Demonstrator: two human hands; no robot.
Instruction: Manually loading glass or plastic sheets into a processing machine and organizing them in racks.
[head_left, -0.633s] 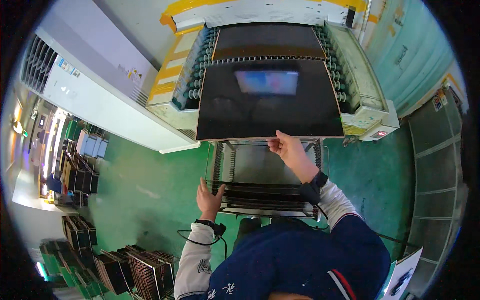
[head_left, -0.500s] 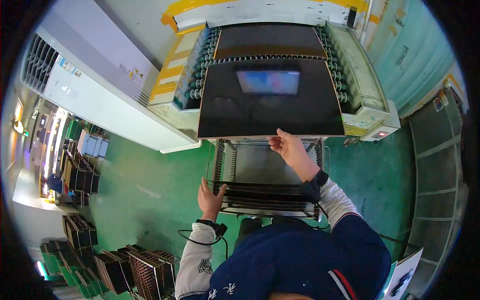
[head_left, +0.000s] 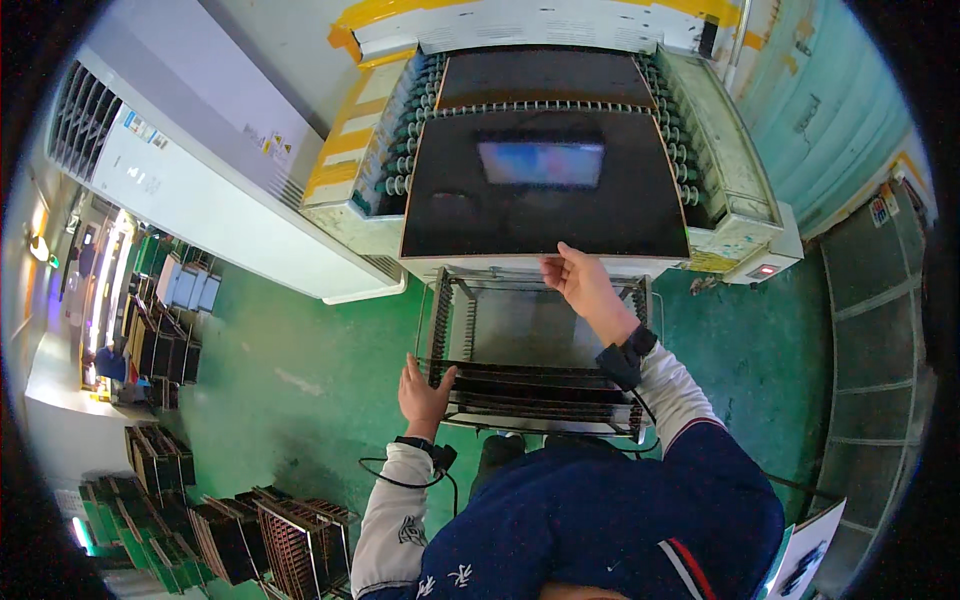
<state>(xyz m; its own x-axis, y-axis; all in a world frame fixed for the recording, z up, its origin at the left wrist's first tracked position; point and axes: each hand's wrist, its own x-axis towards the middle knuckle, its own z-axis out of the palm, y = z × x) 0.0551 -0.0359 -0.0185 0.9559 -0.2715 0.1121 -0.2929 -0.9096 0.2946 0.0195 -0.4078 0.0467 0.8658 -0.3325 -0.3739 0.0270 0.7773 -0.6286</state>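
Note:
A large dark glossy panel (head_left: 545, 185) lies flat on the roller conveyor of a machine (head_left: 730, 170) in front of me. My right hand (head_left: 580, 283) pinches the panel's near edge at its middle. Below it stands a metal wire rack cart (head_left: 445, 310) with several dark panels (head_left: 540, 385) stacked upright at its near end. My left hand (head_left: 422, 393) grips the rack's near left corner. A second dark panel (head_left: 540, 75) sits further back on the rollers.
A long white cabinet (head_left: 190, 190) runs along the left. More racks of dark panels (head_left: 270, 535) stand on the green floor (head_left: 300, 370) at lower left. A teal wall (head_left: 830, 110) and grey floor plates (head_left: 875, 360) are to the right.
The dark panel has slid slightly toward the machine with my right hand on its edge. My left hand stays on the rack.

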